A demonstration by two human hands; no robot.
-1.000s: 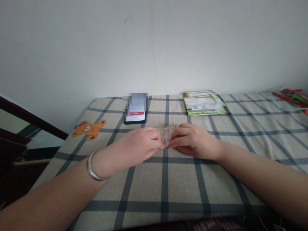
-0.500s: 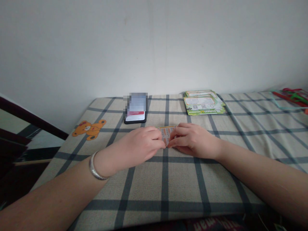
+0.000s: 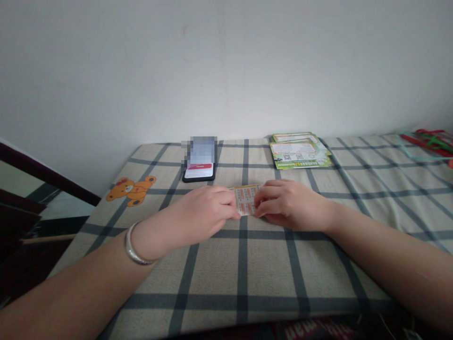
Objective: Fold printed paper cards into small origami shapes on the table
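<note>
A small orange-printed card [image 3: 246, 199] lies low over the checked cloth [image 3: 247, 274] in the middle of the table. My left hand [image 3: 203, 212] pinches its left edge with closed fingers, and a silver bangle sits on that wrist. From the other side my right hand [image 3: 290, 205] pinches the card's right edge, fingers curled. Both hands rest on the cloth, and most of the card is hidden between them.
A black phone [image 3: 200, 160] with a lit screen lies behind my left hand. A stack of green-bordered cards [image 3: 299, 152] sits at the back right. Red and green items [image 3: 433, 140] lie at the far right edge. A bear print [image 3: 131, 190] marks the cloth's left corner.
My right hand has slid slightly to the right, uncovering a little more of the card. My left forearm shifted a little left.
</note>
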